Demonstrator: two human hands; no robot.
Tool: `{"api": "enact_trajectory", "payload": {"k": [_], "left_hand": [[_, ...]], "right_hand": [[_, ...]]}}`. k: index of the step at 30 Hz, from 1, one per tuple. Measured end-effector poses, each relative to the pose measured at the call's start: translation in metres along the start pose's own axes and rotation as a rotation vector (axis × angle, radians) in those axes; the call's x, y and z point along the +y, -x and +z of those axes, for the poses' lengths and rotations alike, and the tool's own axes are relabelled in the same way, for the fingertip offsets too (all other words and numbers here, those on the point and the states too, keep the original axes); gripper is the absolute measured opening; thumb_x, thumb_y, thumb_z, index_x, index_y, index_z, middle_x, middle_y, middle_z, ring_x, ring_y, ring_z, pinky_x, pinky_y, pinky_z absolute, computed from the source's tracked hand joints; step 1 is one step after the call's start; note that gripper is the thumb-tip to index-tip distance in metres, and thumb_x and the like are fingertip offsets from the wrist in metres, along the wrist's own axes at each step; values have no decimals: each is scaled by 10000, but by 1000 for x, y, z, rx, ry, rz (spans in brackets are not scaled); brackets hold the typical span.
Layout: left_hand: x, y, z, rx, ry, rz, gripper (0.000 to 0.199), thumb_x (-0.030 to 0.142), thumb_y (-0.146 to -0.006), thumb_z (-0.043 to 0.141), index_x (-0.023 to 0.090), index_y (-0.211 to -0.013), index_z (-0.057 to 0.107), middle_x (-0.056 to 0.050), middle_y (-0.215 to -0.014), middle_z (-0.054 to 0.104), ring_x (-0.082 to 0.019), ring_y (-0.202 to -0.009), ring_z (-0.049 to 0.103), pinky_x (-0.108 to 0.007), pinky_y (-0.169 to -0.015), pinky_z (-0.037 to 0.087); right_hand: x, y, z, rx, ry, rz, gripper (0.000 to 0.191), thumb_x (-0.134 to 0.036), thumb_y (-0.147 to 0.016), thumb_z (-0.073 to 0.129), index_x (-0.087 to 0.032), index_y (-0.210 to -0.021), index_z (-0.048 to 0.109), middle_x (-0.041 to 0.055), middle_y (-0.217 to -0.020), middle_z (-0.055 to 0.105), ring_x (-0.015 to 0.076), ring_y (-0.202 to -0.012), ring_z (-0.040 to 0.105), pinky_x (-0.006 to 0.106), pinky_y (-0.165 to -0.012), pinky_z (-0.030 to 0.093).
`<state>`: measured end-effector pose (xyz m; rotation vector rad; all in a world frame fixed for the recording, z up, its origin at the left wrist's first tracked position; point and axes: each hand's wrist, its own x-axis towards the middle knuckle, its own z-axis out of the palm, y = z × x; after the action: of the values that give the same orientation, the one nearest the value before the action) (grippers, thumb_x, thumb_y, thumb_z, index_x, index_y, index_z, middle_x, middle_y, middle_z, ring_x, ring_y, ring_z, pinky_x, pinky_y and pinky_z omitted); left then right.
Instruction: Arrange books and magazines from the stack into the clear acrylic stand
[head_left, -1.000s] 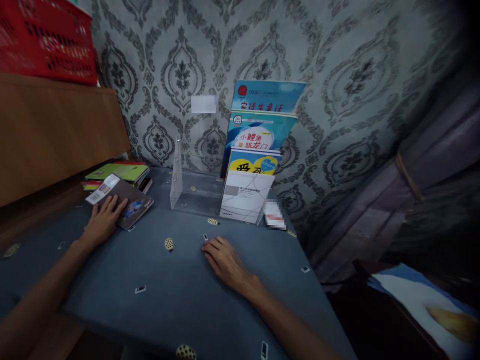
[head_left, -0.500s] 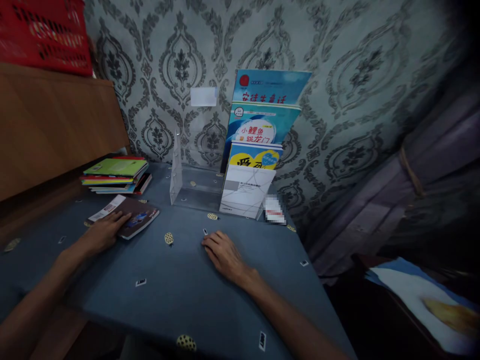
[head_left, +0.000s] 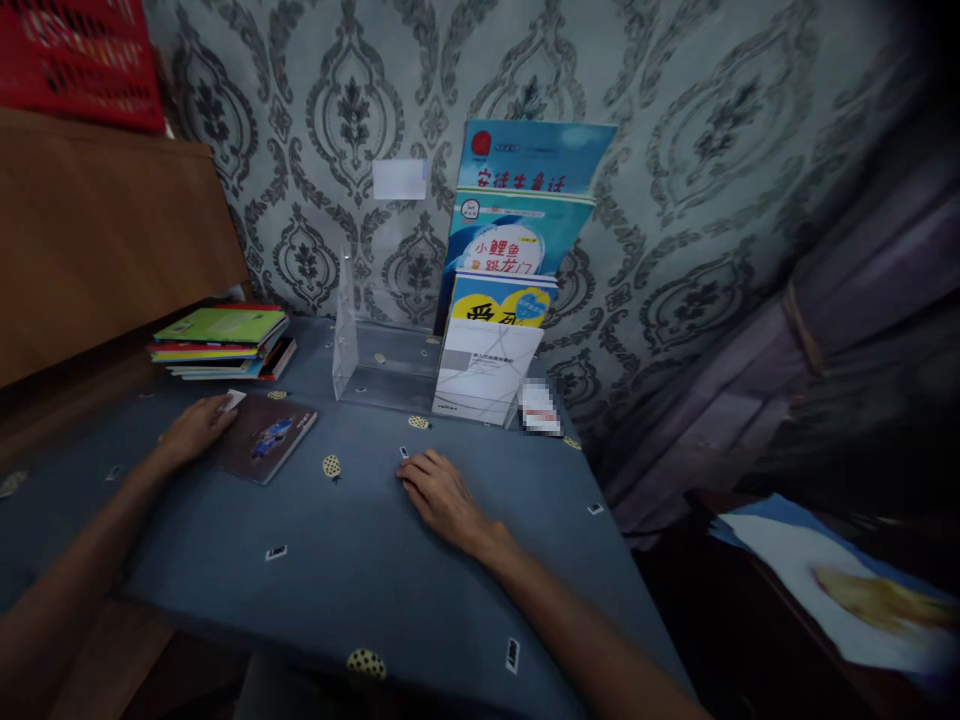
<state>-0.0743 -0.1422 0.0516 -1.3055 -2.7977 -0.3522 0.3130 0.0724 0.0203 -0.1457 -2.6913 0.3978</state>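
Observation:
A thin dark-covered book [head_left: 266, 440] with a blue picture lies on the table at the left. My left hand [head_left: 196, 428] is closed on its left edge, fingers over the pale strip of the cover; my thumb is hidden. Palm down on the bare cloth, my right hand [head_left: 442, 495] rests with loosely bent fingers and holds nothing. Beyond it stands a clear acrylic rack [head_left: 346, 330]. Its right side holds a white book [head_left: 487, 375], a yellow-and-blue book [head_left: 504, 298] and taller blue books [head_left: 536, 155], leaning back in steps.
A stack of books [head_left: 221, 335] with a green one on top sits behind the dark book, beside a wooden cabinet [head_left: 112, 240]. A red basket [head_left: 97, 70] tops the cabinet. Near the table's right edge is a small blurred white item [head_left: 540, 408]. A purple curtain [head_left: 697, 380] hangs at the right.
My left hand has slid left from the cover to the book's left edge, and the book has turned slightly. My right hand stays in place. The view has shifted a little.

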Motion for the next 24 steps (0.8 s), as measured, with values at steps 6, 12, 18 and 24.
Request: {"api": "enact_trajectory", "payload": {"k": [6,12,18,24], "left_hand": [[30,15,9,-7,-147,-84,570,394,-1013,292,52,-1410,513,-218,-1373,582,-364,-1225,560,-484,-1034,431],[70,33,10,17,-257,-93,563,395,-1011,280,97,-1405,550,-235,-1316,607,-395,-1154,589,-494,-930,474],[108,49,11,24,-256,-27,542,469,-991,334,154,-1330,617,-203,-1186,607,-354,-1084,609,-440,-863,509],[149,59,18,5,-169,108,498,555,-951,452,210,-1254,644,-126,-1128,580,-307,-1040,611,-367,-783,525]], "right_hand": [[3,0,3,-4,10,-3,149,-126,-975,550,-166,-1044,676,101,-1061,707,235,-986,589,380,-872,506],[3,0,4,1,22,-17,147,-131,-983,542,-159,-1048,671,105,-1043,701,230,-964,586,368,-841,502],[4,1,5,73,-25,4,152,-143,-995,518,-159,-1029,665,95,-995,701,224,-930,581,373,-854,512],[4,1,5,313,-156,3,196,-191,-1024,471,-177,-1054,664,100,-1062,722,219,-990,606,399,-913,518]]}}
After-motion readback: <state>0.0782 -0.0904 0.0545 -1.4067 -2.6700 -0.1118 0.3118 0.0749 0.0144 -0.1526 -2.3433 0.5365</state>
